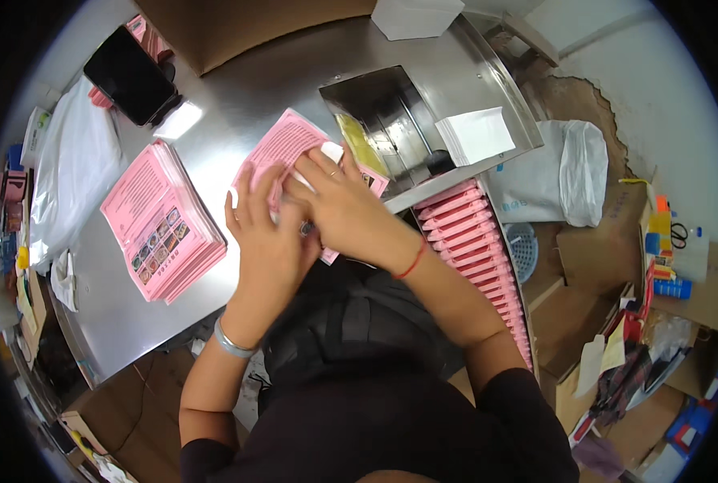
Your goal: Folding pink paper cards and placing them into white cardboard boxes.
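A pink printed packet (pixel 288 135) lies aslant on the metal table under both my hands. My left hand (pixel 261 241), with a silver bangle at its wrist, grips the packet's near left part with bent fingers. My right hand (pixel 349 211), with a red cord at its wrist, has its fingers bent over the packet's right side. A small white piece (pixel 332 150) shows by the right fingertips. The fingers hide the packet's middle and near edge. To the left rests a stack of similar pink packets (pixel 159 221).
Right of my hands, the metal table (pixel 254 76) has a rectangular opening (pixel 387 121) with a yellow strip beside it. White cards (pixel 478 135) are stacked near the table's right edge. Below stands a box of pink packets (pixel 476 249). A black tablet (pixel 129 74) stands at far left.
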{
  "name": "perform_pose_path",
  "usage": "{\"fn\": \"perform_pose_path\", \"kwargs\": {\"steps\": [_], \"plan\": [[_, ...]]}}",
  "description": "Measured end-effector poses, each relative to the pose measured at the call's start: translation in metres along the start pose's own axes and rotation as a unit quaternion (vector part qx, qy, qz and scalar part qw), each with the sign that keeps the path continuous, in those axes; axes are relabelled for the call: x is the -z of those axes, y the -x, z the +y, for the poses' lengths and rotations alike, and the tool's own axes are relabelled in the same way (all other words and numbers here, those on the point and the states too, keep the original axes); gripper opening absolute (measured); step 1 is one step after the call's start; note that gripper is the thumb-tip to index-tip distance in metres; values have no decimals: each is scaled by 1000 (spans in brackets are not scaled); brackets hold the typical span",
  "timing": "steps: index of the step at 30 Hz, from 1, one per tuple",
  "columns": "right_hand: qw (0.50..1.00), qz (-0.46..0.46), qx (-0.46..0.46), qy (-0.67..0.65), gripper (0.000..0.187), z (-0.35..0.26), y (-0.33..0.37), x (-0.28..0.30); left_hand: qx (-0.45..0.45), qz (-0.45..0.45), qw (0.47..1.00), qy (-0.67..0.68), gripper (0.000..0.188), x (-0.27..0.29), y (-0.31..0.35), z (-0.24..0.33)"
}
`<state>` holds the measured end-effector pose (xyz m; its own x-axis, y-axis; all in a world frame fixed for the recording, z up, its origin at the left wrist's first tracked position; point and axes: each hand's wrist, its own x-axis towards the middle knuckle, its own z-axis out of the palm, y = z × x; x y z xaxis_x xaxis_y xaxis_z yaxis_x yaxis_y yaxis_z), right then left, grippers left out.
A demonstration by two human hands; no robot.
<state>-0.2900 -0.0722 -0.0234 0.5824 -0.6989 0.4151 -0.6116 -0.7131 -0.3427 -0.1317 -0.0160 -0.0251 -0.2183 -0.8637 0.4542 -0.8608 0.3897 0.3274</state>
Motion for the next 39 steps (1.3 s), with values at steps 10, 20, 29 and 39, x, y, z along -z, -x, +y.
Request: {"fn": "perform_pose_path", "kwargs": {"steps": [10, 20, 29, 39], "plan": [[976, 38, -34, -210, 27, -21, 16, 8, 66, -46, 992, 95, 94, 3, -6, -6], [995, 9, -2, 102, 22, -13, -18, -24, 99, -23, 995, 16, 108, -1, 11, -12], [965, 225, -133, -17, 18, 32, 28, 38, 41, -82, 993, -79, 74, -1, 12, -22], [936, 152, -208, 240, 26, 90, 63, 60, 18, -158, 976, -150, 72, 18, -54, -18]]}}
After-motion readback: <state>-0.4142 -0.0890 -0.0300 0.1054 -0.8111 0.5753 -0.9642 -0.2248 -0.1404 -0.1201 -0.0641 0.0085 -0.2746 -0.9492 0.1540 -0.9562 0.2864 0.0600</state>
